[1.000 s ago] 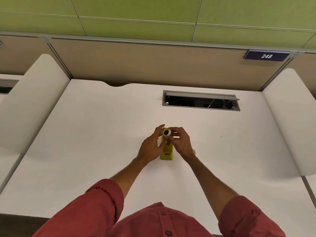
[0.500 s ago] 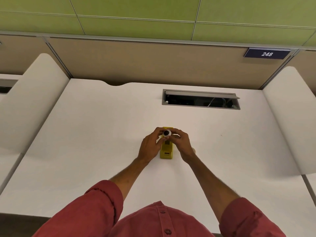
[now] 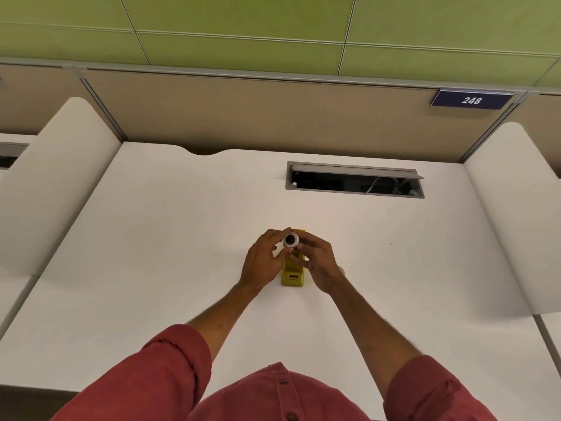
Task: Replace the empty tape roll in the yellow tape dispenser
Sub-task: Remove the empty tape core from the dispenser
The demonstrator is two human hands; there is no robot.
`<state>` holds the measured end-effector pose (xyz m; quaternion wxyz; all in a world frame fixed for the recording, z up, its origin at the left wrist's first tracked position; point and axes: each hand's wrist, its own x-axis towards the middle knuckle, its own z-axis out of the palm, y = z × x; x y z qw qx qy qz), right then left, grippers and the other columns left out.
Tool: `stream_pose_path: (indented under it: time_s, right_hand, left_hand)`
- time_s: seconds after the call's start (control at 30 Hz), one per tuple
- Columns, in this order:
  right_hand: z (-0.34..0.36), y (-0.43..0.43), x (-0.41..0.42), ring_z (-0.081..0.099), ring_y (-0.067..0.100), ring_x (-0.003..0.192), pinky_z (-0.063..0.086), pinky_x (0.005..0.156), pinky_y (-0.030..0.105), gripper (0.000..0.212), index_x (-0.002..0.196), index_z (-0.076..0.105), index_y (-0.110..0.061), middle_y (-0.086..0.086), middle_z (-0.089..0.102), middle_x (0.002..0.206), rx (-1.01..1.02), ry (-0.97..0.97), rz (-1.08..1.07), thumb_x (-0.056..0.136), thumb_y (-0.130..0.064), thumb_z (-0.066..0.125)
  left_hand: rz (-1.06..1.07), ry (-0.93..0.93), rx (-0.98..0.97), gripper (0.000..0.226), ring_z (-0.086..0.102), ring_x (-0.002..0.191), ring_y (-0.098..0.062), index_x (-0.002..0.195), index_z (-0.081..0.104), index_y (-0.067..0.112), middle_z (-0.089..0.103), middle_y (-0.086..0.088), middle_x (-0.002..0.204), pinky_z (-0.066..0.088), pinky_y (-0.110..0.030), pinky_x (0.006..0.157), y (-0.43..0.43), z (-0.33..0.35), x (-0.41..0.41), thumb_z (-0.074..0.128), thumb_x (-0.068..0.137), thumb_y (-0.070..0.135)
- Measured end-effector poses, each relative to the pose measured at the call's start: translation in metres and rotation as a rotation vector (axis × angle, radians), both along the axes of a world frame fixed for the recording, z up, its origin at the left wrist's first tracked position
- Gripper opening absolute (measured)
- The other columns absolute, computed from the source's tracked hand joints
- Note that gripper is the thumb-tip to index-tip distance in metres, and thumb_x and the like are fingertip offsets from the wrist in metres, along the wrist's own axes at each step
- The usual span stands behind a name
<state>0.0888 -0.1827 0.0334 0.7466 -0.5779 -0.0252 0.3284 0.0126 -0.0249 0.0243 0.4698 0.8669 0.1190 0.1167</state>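
Observation:
A yellow tape dispenser point(image 3: 293, 275) stands on the white desk point(image 3: 170, 238), its near end towards me; my hands cover its middle. Just above its far half I hold a small white tape roll point(image 3: 291, 239) with a dark core, its hole facing the camera. My left hand point(image 3: 263, 260) pinches the roll from the left with thumb and fingers. My right hand point(image 3: 318, 262) grips it from the right, fingers curled over the dispenser. A small pale object point(image 3: 341, 270) peeks out behind my right wrist; I cannot tell what it is.
An open cable slot point(image 3: 354, 180) with wires inside is set into the desk behind the dispenser. Rounded white side dividers point(image 3: 54, 177) point(image 3: 513, 214) flank the desk. A brown back panel carries a blue plate reading 248 point(image 3: 471, 100).
Both hands with the roll have shifted slightly away from me along the dispenser, towards its far end. The dispenser has stayed in place.

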Motion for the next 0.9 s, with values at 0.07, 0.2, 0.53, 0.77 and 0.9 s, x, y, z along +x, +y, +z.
stream_pose_path:
  time_s: [0.07, 0.2, 0.53, 0.77, 0.9]
  right_hand:
    - [-0.003, 0.001, 0.001, 0.07, 0.036, 0.121, 0.057, 0.106, 0.052, 0.038, 0.132, 0.072, -0.004, 0.02, 0.073, 0.13, 0.011, 0.064, -0.009, 0.102, 0.009, 0.053]
    - [-0.011, 0.004, 0.002, 0.068, 0.04, 0.126, 0.053, 0.111, 0.052, 0.035, 0.132, 0.071, -0.001, 0.021, 0.073, 0.13, 0.003, 0.116, -0.027, 0.102, 0.008, 0.056]
    - [-0.011, 0.007, 0.006, 0.072, 0.037, 0.119, 0.058, 0.105, 0.044, 0.034, 0.128, 0.071, 0.003, 0.024, 0.075, 0.124, -0.042, 0.04, -0.038, 0.097, 0.013, 0.06]
    - [-0.005, 0.008, 0.01, 0.075, 0.023, 0.102, 0.06, 0.091, 0.037, 0.034, 0.122, 0.073, -0.002, 0.014, 0.081, 0.111, -0.162, -0.049, 0.005, 0.09, 0.011, 0.071]
    - [-0.006, 0.013, 0.01, 0.077, 0.015, 0.099, 0.06, 0.084, 0.031, 0.032, 0.12, 0.074, -0.002, 0.012, 0.081, 0.11, -0.224, -0.122, 0.003, 0.09, 0.009, 0.074]
  left_hand:
    - [0.001, -0.009, -0.001, 0.042, 0.065, 0.119, -0.013, 0.14, 0.065, 0.03, 0.067, 0.013, 0.13, 0.061, -0.042, 0.099, 0.001, -0.001, 0.001, 0.075, 0.099, 0.027]
    - [0.008, -0.036, 0.015, 0.04, 0.064, 0.122, -0.012, 0.137, 0.064, 0.033, 0.065, 0.018, 0.13, 0.061, -0.04, 0.097, 0.003, 0.001, 0.001, 0.075, 0.099, 0.029]
    - [0.114, -0.082, 0.021, 0.051, 0.064, 0.119, -0.012, 0.142, 0.061, 0.031, 0.065, 0.011, 0.131, 0.063, -0.032, 0.09, 0.011, -0.001, -0.004, 0.079, 0.096, 0.024]
    - [0.3, -0.042, -0.04, 0.043, 0.065, 0.11, -0.009, 0.127, 0.069, 0.031, 0.065, 0.014, 0.12, 0.063, -0.036, 0.083, 0.036, -0.018, -0.014, 0.086, 0.088, 0.023]
    - [0.358, 0.058, 0.034, 0.049, 0.064, 0.112, -0.011, 0.129, 0.064, 0.036, 0.063, 0.015, 0.119, 0.061, -0.04, 0.086, 0.057, -0.03, -0.02, 0.087, 0.086, 0.025]
